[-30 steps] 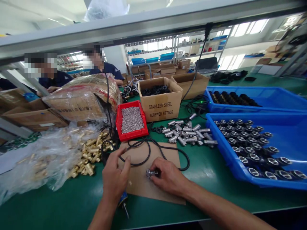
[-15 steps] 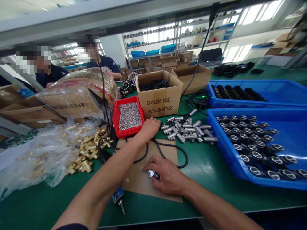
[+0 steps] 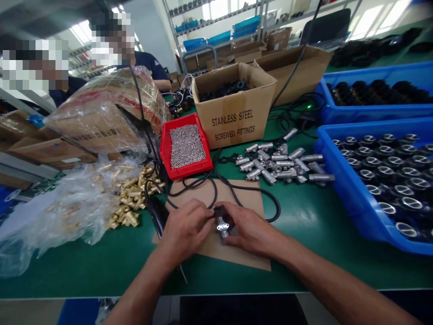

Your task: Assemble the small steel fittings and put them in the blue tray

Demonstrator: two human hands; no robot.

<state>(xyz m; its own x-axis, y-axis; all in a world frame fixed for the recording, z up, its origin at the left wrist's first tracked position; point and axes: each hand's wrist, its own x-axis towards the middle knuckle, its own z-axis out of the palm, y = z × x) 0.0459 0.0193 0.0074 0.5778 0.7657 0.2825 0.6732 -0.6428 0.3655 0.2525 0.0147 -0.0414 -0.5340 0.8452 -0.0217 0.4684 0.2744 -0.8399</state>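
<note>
My right hand (image 3: 248,228) is closed around a small silver metal fitting (image 3: 222,227) with a flat flange, held over a brown cardboard sheet (image 3: 243,259). My left hand (image 3: 187,230) meets it from the left, its fingers pinched at a small black part (image 3: 219,211) at the fitting's far end. Whether that part is seated on the fitting, I cannot tell. Under my left wrist lies an electric screwdriver (image 3: 157,216), its middle hidden and its bit poking out toward the near edge.
Silver fittings (image 3: 280,162) lie heaped behind my right hand. A red bin (image 3: 189,171) holds small metal pieces. Brass fittings (image 3: 130,198) spill from plastic at left. A carton (image 3: 237,126) stands behind, a blue tray (image 3: 352,216) at right. Black cable (image 3: 279,210) loops across the cardboard.
My left hand has come back from beside the red bin to the fitting in my right hand, with a black part now at its fingertips. The view has tilted down.
</note>
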